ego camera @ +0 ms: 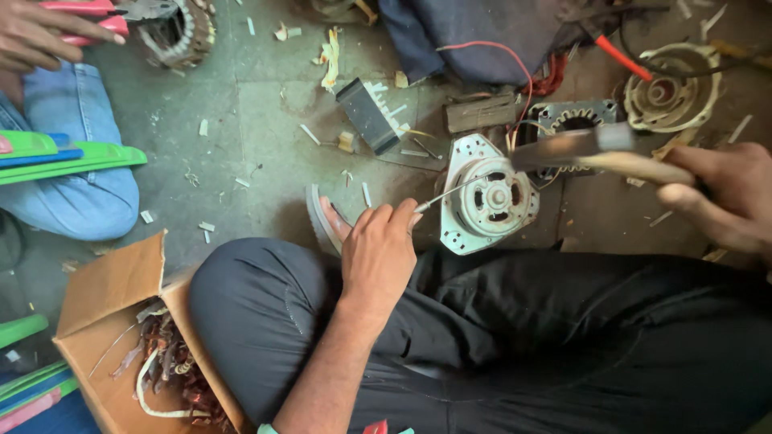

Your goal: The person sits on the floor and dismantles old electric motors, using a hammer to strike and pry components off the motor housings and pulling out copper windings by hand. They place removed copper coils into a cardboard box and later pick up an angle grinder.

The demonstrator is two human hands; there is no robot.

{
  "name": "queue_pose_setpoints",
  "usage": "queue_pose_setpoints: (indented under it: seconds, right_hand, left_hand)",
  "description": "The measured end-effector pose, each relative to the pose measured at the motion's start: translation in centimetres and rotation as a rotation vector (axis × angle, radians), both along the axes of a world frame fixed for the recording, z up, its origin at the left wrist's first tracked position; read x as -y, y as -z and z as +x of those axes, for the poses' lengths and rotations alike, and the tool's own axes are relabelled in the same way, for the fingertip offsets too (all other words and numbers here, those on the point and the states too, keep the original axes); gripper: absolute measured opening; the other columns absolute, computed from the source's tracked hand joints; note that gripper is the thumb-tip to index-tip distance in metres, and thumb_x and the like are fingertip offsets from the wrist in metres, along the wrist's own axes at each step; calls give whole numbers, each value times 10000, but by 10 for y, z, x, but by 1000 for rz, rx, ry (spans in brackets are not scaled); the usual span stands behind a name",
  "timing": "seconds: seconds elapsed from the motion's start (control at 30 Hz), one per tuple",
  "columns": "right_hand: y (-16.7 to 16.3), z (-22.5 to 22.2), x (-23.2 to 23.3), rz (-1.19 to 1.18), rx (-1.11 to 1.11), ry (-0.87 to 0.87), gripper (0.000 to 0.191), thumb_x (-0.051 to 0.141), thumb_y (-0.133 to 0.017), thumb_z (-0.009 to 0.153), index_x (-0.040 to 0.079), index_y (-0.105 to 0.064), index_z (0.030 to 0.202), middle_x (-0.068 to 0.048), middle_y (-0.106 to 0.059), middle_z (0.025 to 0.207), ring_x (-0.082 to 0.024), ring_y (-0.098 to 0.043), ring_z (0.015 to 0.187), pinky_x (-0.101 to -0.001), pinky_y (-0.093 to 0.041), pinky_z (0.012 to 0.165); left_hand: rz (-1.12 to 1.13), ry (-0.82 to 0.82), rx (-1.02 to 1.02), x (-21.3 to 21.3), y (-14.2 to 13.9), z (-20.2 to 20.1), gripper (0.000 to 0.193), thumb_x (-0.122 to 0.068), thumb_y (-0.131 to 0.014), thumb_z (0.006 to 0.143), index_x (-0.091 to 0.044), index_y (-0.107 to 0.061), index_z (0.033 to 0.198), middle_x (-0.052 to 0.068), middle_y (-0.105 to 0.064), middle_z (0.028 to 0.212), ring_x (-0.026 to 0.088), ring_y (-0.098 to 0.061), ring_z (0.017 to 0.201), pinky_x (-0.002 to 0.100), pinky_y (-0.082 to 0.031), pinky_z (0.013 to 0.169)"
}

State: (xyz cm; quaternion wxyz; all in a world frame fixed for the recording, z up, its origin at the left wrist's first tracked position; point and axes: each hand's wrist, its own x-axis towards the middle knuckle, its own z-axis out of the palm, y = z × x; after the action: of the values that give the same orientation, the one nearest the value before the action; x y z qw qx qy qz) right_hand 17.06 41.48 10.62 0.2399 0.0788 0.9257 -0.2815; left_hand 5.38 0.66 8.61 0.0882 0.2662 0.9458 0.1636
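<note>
- Cardboard box [112,293], brown, open, lower left, holding wire scraps.
- Left hand [378,249] clamped on a thin metal rod [450,193] touching the motor [486,197].
- Right hand [724,193] gripping a hammer [595,149] above it.
- Grey floor [257,120], littered.

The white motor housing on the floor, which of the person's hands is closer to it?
Left. The left hand sits just beside the white motor housing, holding a thin metal rod against it; the right hand, gripping a hammer, is farther off.

The motor [488,195] lay on the floor [257,112] before the knees; the box [121,321] stood left, another motor [671,88] behind right.
</note>
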Motion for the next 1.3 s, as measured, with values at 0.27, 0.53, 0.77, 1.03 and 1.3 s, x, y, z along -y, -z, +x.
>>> queue_pose_setpoints:
  seconds: [0.27, 0.53, 0.77, 1.03, 1.3]
  right_hand:
    - [42, -20, 9, 450, 385, -405, 379, 488, -547, 979, 192, -672, 1180, -71, -675, 673, -245, -704, 608, -384, -531, 636]
    - [51, -7, -1, -149, -294, -194, 403, 460, -550, 874, 88, -640, 1002, -148, -577, 616, -363, -628, 571, -480, -472, 544]
    - [74, -6, -25, 245, 13, -263, 372, 483, -550, 975, 146, -658, 1088, -58, -616, 685, -214, -659, 596, -370, -515, 618]
    - [68, 4, -34, 29, -189, -198, 334, 452, -634, 961, 133, -705, 1032, -16, -598, 678, -184, -664, 561, -360, -506, 576]
    - [57, -16, -2, -223, -286, -192, 362, 455, -614, 965, 116, -671, 1079, -10, -615, 664, -195, -671, 598, -358, -522, 567]
  left_hand:
    - [6, 28, -60, -8, -3, -2, 152, -226, -698, 932, -178, -715, 1076, 4, -596, 769, 226, -644, 824, 784, -155, 1150]
    - [79, 24, -74, -8, -7, -1, 202, -195, -716, 915, -166, -720, 1115, 14, -575, 791, 241, -616, 821, 757, -177, 1176]
    - [96, 8, -55, -2, -3, -2, 199, -185, -724, 911, -146, -722, 1106, 24, -567, 780, 246, -618, 811, 738, -183, 1183]
    - [117, 13, -25, 1, 2, -3, 231, -157, -725, 899, -119, -729, 1127, 31, -577, 785, 253, -616, 801, 712, -174, 1207]
    - [94, 33, -27, 1, 1, -1, 225, -152, -719, 910, -108, -725, 1131, 34, -570, 757, 242, -624, 773, 725, -147, 1211]
